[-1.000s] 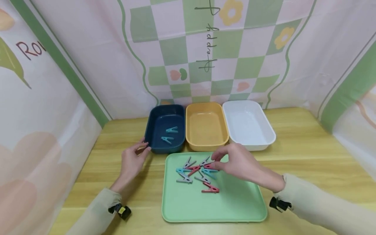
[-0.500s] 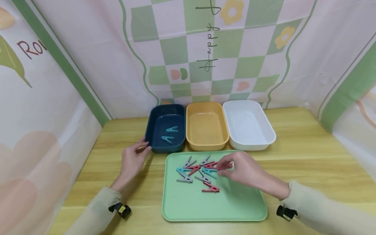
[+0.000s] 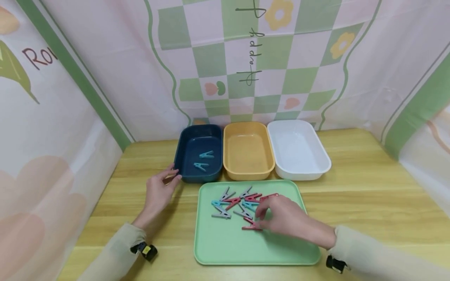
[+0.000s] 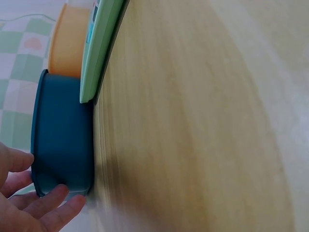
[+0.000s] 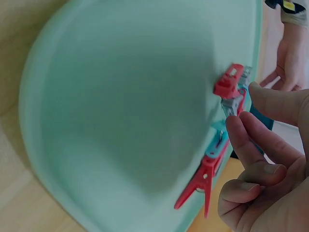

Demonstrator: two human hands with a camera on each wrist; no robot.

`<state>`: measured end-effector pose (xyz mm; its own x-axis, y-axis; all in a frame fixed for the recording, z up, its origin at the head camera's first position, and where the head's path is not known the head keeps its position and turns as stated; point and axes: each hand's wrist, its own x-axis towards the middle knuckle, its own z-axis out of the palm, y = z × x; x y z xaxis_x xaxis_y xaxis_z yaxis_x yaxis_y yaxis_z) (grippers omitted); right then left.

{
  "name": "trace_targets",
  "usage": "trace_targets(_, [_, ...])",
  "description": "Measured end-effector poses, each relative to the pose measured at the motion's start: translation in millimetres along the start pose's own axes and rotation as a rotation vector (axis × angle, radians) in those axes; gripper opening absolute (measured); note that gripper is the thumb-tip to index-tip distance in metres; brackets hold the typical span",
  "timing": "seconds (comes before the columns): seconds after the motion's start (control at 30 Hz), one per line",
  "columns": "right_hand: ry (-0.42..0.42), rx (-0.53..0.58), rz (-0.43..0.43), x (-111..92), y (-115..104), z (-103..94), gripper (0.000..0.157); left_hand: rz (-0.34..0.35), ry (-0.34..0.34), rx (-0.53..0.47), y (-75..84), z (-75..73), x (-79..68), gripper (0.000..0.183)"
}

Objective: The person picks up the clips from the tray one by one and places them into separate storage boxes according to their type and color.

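Observation:
My left hand rests at the near left corner of a dark blue box, its fingertips touching the rim and outer wall. Two teal clothespins lie inside that box. Over the green tray, my right hand has thumb and forefinger apart beside the nearest red clothespin; the right wrist view shows that red clothespin just beyond the fingertips. Another red clothespin lies behind the hand, partly hidden. Grey clothespins and blue clothespins are clustered to the left.
A yellow box and a white box stand beside the dark blue one, in a row behind the tray. The wooden table ends at a patterned cloth backdrop.
My right hand has shifted a red clothespin rightward on the tray, let it go, and moved nearer to the front red clothespin. The left hand stays at the dark blue box.

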<state>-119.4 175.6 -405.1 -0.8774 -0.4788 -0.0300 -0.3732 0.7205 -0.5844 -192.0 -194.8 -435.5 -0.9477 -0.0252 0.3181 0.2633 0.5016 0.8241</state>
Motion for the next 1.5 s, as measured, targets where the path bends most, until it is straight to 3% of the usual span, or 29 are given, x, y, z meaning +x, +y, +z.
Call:
trace_targets(0.23, [-0.015,-0.017,0.056,-2,-3,10.3,0.019,-0.004,-0.009,0.008,-0.4,0.6,0.0,0.025])
trace_targets(0.47, [-0.035,-0.033,0.051,-4,0,14.3,0.019,-0.005,-0.010,0.000,-0.7,1.0,-0.5,0.025])
trace_targets(1.5, [-0.002,-0.058,0.099,-25,17,3.3,0.027,0.018,0.002,-0.017,0.5,0.0,-0.2,0.024])
